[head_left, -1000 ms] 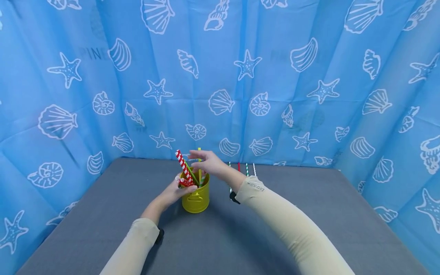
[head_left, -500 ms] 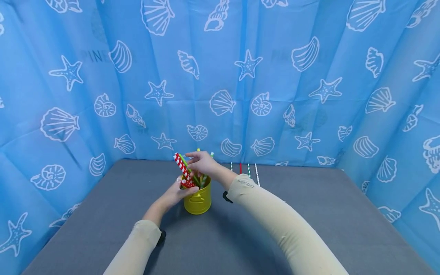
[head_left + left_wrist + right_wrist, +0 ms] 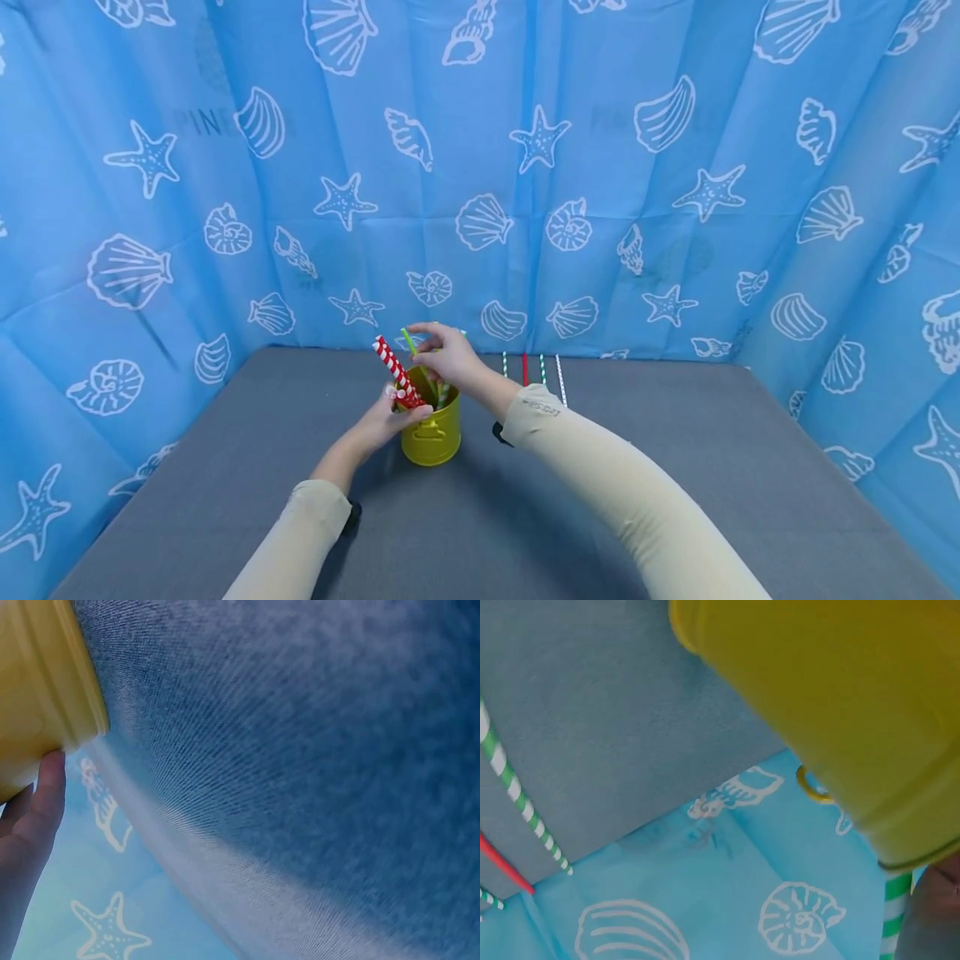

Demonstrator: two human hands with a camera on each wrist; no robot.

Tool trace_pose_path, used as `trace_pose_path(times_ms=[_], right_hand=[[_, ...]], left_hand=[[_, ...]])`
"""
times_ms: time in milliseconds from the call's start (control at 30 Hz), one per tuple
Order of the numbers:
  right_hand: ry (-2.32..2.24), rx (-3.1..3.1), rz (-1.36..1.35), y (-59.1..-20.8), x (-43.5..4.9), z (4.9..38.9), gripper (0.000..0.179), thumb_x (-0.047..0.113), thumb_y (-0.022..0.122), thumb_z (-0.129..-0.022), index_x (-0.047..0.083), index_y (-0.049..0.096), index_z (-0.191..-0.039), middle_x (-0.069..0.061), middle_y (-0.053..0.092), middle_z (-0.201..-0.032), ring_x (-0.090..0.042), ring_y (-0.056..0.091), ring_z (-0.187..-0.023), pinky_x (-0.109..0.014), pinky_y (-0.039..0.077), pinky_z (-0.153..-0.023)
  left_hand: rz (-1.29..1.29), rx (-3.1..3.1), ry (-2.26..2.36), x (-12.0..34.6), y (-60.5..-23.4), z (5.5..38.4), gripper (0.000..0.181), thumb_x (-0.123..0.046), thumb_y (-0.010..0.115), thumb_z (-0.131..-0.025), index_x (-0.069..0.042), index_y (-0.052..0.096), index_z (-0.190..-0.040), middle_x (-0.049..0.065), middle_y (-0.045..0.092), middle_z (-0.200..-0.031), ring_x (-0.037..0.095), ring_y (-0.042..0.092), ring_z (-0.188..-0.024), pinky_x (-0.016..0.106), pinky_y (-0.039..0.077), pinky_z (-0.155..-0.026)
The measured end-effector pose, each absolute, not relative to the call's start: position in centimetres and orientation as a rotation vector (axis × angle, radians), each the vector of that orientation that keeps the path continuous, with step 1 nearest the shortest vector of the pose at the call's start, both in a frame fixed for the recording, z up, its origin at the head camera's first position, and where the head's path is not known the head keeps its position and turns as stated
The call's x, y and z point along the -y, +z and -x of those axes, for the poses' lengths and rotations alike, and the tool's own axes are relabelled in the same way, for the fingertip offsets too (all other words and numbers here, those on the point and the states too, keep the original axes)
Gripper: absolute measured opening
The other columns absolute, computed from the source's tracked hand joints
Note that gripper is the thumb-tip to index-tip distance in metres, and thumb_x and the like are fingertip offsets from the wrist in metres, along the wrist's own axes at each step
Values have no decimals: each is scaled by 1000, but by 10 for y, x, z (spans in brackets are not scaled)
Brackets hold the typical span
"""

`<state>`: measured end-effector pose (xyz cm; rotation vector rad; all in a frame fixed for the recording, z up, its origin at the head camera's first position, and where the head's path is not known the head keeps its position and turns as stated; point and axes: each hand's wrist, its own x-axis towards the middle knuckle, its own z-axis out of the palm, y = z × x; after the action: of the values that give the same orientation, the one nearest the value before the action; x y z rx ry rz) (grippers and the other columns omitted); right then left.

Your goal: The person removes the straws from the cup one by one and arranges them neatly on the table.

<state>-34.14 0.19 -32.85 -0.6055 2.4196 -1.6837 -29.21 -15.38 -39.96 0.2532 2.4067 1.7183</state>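
Note:
A yellow metal bucket with a small handle stands upright on the grey table, holding several paper straws. My left hand grips its left side, thumb along the front rim; in the left wrist view its fingers press the bucket wall. Red-and-white straws lean left over the rim, close to that thumb. Above the opening, my right hand pinches a light green straw between thumb and fingers. A green-and-white striped straw sticks out of the bucket beside the right hand in the right wrist view.
At the back of the table, right of the bucket, lie a red straw, a white patterned straw and green-and-white striped straws. A blue shell-print curtain encloses the back and sides of the grey table.
My right hand has come down to the light green straw, which now stands apart from the red-and-white ones. The yellow straw is now hidden behind the right hand. The left hand keeps its grip.

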Motion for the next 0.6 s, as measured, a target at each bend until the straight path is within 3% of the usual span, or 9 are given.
trace_pose_path(times_ms=[67, 200, 300, 467, 600], right_hand=[[-1741, -2427, 634, -327, -7, 340, 34, 2, 59, -95, 11, 58, -128, -16, 65, -105, -17, 48, -52, -28, 44, -50], [-1913, -2398, 735, -324, -17, 339, 9, -3, 57, -95, 3, 54, -102, -19, 66, -107, -15, 44, -50, -27, 41, -49], [-2025, -2383, 814, -323, -25, 338, 12, -7, 53, -94, 2, 49, -88, -20, 67, -106, -19, 46, -52, -30, 43, -52], [-2153, -2403, 929, -319, -34, 335, 8, -6, 53, -95, -3, 60, -98, -20, 67, -104, -32, 49, -60, -38, 48, -59], [-2248, -2405, 1015, -312, -39, 333, 18, -5, 55, -95, -5, 63, -111, -22, 66, -105, -27, 54, -67, -31, 49, -60]], left_hand=[[-261, -2418, 1725, 154, -399, 292, 88, -36, 64, -91, -9, 6, -151, 20, 24, -152, 39, 22, -139, 63, 19, -110], [-323, -2444, 1722, 154, -397, 295, 95, -32, 65, -91, -12, -2, -155, 19, 20, -154, 37, 20, -141, 61, 16, -112], [-333, -2446, 1712, 155, -395, 296, 95, -33, 67, -91, -12, 0, -155, 20, 23, -154, 37, 24, -140, 61, 19, -111], [-279, -2418, 1693, 154, -392, 294, 93, -34, 68, -90, -11, 6, -154, 21, 32, -148, 39, 38, -130, 60, 39, -99], [-250, -2438, 1670, 154, -392, 294, 92, -35, 68, -89, -13, 7, -155, 21, 33, -147, 40, 39, -128, 61, 42, -95]])
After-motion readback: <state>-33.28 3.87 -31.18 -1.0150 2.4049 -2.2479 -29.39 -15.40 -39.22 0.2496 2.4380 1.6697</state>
